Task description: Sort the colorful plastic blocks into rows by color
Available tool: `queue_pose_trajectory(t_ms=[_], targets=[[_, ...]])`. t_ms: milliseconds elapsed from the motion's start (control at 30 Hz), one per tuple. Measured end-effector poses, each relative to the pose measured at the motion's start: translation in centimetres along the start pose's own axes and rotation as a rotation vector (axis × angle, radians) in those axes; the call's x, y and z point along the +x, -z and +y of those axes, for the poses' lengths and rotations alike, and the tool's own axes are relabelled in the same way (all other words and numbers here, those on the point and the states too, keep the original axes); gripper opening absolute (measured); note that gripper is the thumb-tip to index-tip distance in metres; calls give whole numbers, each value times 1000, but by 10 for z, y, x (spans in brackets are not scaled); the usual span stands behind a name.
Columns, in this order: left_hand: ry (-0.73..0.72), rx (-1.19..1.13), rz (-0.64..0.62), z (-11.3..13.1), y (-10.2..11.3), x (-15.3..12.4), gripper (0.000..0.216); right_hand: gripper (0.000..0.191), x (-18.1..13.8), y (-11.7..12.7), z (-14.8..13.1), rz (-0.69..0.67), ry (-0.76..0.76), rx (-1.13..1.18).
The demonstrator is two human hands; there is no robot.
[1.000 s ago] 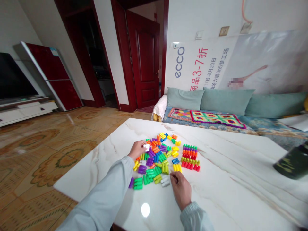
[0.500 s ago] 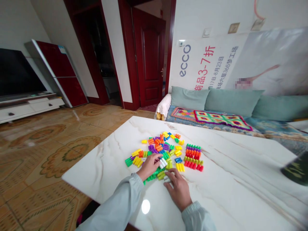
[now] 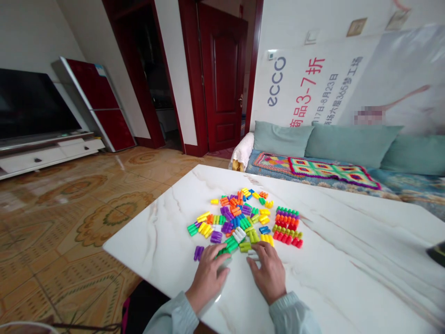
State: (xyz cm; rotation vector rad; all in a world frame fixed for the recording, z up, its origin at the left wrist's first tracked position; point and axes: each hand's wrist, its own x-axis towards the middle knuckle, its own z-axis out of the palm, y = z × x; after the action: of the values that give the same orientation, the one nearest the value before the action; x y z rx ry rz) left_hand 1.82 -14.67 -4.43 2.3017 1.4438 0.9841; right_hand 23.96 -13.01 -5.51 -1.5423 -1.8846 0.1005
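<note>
Small coloured plastic pieces, each like several short rounded pegs joined side by side, lie in a loose heap on the white marbled table (image 3: pixel 340 264). My left hand (image 3: pixel 208 273) is at the heap's near edge, fingers apart over green pieces (image 3: pixel 232 243). Its fingertips partly cover those pieces. A white piece (image 3: pixel 239 234) rests just beyond it. My right hand (image 3: pixel 270 272) is low over the table, thumb and fingers apart around a second white piece (image 3: pixel 253 254), partly hidden by the fingers. Beside the left hand lies a purple piece (image 3: pixel 199 253).
To the right of the heap stand tidy rows of green, purple, orange, olive and red pieces (image 3: pixel 288 227). A dark object (image 3: pixel 437 253) sits at the right edge. Beyond the table is a sofa with teal cushions (image 3: pixel 347 144).
My left hand has drawn back toward me and left, from the white piece to the green ones. Purple pieces it covered now show. My right hand stays near the other white piece.
</note>
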Motion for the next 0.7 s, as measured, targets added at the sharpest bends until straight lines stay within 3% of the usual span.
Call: queue_pose_trajectory(t_ms=[200, 300, 433, 500, 700], targets=[[-51, -13, -39, 4, -4, 10, 31, 29, 0, -2, 3, 48, 120, 26], [-78, 56, 19, 5, 2, 7, 31, 35, 0, -2, 3, 41, 152, 12], [48, 191, 183, -1, 12, -14, 39, 33, -1, -4, 4, 39, 136, 15], [131, 217, 208, -8, 11, -25, 48, 32, -1, -5, 5, 47, 127, 28], [142, 205, 118, -29, -12, -28, 63, 35, -1, -6, 5, 74, 122, 47]])
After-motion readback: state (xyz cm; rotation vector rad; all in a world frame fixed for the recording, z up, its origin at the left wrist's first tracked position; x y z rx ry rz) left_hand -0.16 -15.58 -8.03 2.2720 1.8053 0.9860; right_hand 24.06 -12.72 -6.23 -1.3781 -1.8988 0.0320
